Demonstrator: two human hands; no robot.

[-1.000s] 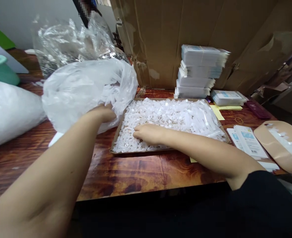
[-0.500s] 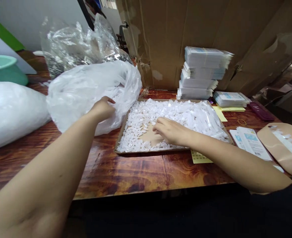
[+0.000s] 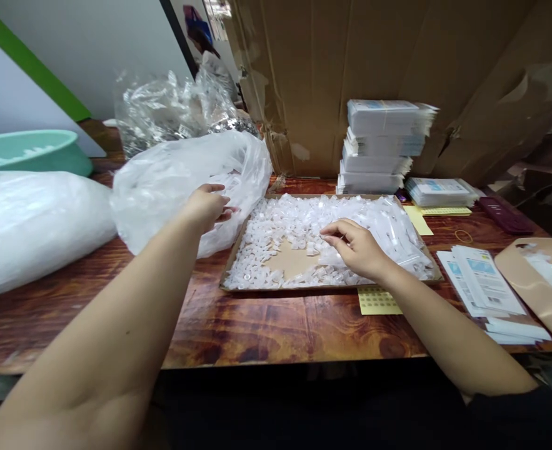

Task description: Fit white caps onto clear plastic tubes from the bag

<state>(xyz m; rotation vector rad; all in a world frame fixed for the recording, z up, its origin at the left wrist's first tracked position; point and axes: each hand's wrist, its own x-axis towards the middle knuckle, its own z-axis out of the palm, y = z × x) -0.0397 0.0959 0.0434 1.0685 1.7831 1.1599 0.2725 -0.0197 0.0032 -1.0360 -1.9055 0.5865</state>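
My left hand (image 3: 207, 206) reaches to the mouth of a translucent plastic bag (image 3: 163, 181) filled with white pieces. Its fingers are apart, and I see nothing held in them. Over a shallow cardboard tray (image 3: 287, 259) full of small white plastic pieces (image 3: 257, 231), my right hand (image 3: 360, 250) is pinched, thumb against index finger. Whatever sits in that pinch is too small to name. Clear plastic packets (image 3: 386, 225) lie in the tray's right part, partly behind my right hand. A patch of bare cardboard shows left of that hand.
Banded stacks of printed cards (image 3: 379, 147) stand behind the tray, before a large cardboard sheet (image 3: 313, 75). Loose cards (image 3: 484, 281) and a beige lid-like tray (image 3: 524, 275) lie right. Left are another full bag (image 3: 36, 225) and a green basin (image 3: 69, 156). A person (image 3: 214, 65) is behind.
My right hand has moved right within the tray, uncovering more bare cardboard, and its fingers now pinch. My left hand stays at the bag, its fingers more spread. The view has shifted slightly left.
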